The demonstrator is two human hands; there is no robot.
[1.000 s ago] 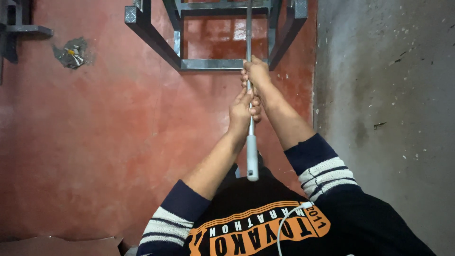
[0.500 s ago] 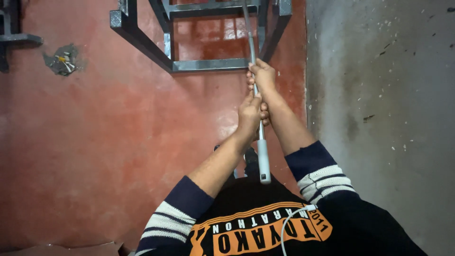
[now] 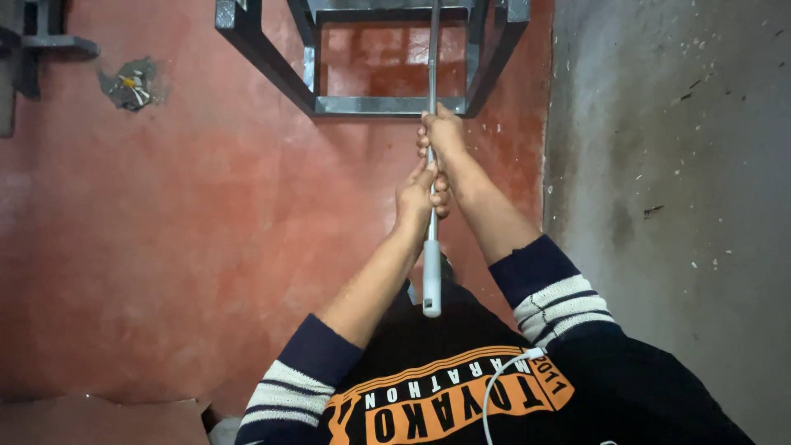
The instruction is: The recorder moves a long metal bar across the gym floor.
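Observation:
Both my hands grip a long thin metal pole [image 3: 432,58] with a pale grey handle end [image 3: 432,280] that points back at my chest. My right hand [image 3: 442,136] is wrapped around the pole farther out. My left hand [image 3: 418,196] holds it closer to me, just above the grey grip. The pole runs up and away over a dark metal frame [image 3: 375,105] standing on the red floor; its far end is out of view past the top edge.
The red floor [image 3: 189,239] meets a grey concrete strip [image 3: 676,206] on the right. A small pile of debris [image 3: 130,84] lies at the upper left, beside another dark metal piece [image 3: 49,45]. A white cable [image 3: 503,383] hangs over my black shirt.
The view has shifted a little, so the frame and debris sit differently in the picture. My hands keep the same grip on the pole.

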